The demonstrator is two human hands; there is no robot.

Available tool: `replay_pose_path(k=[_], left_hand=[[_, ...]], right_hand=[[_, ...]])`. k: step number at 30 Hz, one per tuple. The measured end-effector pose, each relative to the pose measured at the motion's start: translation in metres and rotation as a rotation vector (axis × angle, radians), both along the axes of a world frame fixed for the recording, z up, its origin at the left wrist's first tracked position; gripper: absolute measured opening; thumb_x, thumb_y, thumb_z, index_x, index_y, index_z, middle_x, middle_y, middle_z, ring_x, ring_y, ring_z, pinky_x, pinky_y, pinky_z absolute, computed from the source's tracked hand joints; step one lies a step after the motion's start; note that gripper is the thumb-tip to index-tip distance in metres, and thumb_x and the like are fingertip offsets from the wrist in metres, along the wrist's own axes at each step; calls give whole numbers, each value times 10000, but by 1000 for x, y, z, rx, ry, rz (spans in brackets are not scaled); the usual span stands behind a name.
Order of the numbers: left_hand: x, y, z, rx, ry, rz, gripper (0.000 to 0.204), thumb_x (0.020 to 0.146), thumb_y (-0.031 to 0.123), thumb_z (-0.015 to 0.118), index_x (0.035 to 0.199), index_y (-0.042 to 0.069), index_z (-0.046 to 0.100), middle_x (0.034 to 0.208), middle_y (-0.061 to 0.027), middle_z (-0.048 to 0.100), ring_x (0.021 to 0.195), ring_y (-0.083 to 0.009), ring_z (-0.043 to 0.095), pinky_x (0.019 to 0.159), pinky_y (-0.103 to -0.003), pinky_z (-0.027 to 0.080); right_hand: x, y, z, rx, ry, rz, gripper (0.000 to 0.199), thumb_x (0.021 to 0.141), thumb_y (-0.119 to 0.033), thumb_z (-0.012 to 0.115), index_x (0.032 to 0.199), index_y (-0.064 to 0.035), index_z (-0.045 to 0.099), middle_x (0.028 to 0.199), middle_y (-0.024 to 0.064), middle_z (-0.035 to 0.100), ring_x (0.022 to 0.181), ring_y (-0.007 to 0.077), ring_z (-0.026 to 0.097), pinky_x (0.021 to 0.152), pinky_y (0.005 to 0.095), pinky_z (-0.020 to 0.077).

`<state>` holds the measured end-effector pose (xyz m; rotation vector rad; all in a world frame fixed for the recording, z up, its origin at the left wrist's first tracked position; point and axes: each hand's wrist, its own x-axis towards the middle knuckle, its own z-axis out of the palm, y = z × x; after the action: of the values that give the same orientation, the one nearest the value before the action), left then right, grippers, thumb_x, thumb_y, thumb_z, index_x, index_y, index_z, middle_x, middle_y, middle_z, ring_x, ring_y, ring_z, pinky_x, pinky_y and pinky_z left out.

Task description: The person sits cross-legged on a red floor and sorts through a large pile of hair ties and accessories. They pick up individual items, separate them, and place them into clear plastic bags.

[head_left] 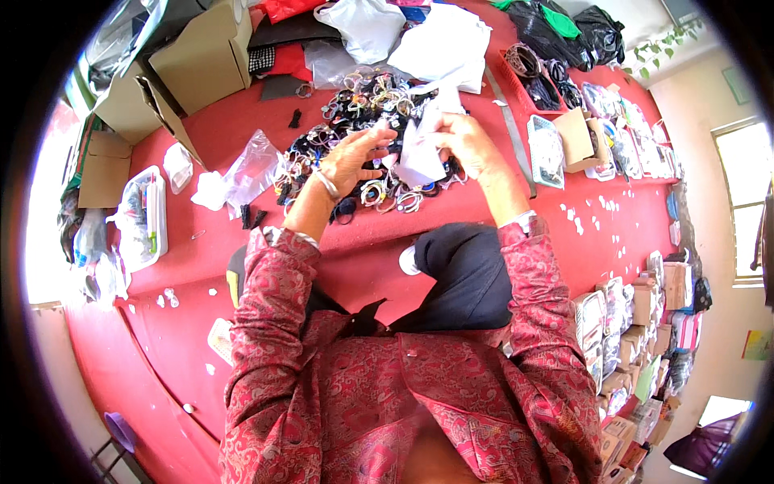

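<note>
A heap of small hair ties (372,194), dark and many-coloured, lies on the red surface in front of me. Above the heap, my right hand (472,147) pinches a white sheet (419,157) that looks like paper or thin plastic and hangs down over the hair ties. My left hand (351,164), with a pale bangle at the wrist, hovers over the left part of the heap. Its fingers are apart and point toward the sheet, with nothing visible in them. Some fingertips blend into the heap behind.
Cardboard boxes (201,60) and a white tray (145,218) of packets stand at the left. White bags (443,44) lie beyond the heap. At the right are a red basket (532,85), a small open carton (576,139) and stacked packets. A metal strip (512,133) runs beside the heap.
</note>
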<state>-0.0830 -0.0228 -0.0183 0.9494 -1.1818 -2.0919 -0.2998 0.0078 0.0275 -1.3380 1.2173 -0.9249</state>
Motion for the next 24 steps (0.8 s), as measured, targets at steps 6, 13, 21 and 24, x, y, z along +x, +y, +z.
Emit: replay_pose_path(k=[6, 13, 21, 24], left_hand=[[13, 5, -11, -105, -37, 80, 131, 843, 199, 580, 810, 72, 573, 688, 37, 544, 582, -44, 486, 531, -159, 378], [42, 5, -24, -68, -7, 269, 120, 859, 174, 546, 825, 59, 548, 720, 14, 546, 607, -77, 516, 589, -208, 439], [63, -5, -34, -133, 12, 723, 52, 830, 90, 555, 821, 40, 569, 703, -13, 567, 604, -85, 527, 551, -191, 434], [69, -10, -31, -176, 52, 840, 64, 838, 106, 562, 821, 45, 553, 721, -15, 572, 613, -86, 529, 565, -193, 434]], right_hand=[[71, 18, -30, -22, 20, -98, 104, 752, -58, 594, 794, 37, 604, 650, 60, 601, 517, 111, 574, 474, 228, 450], [77, 15, -25, 111, -26, -238, 109, 765, -94, 598, 805, 7, 596, 689, 58, 615, 532, 105, 572, 437, 212, 413], [54, 8, -25, 96, -181, -527, 76, 788, -73, 554, 816, -2, 554, 735, 87, 618, 543, 112, 576, 432, 199, 417], [40, 5, -22, 164, -327, -637, 86, 793, -78, 535, 859, -25, 541, 747, 79, 616, 591, 118, 589, 457, 212, 431]])
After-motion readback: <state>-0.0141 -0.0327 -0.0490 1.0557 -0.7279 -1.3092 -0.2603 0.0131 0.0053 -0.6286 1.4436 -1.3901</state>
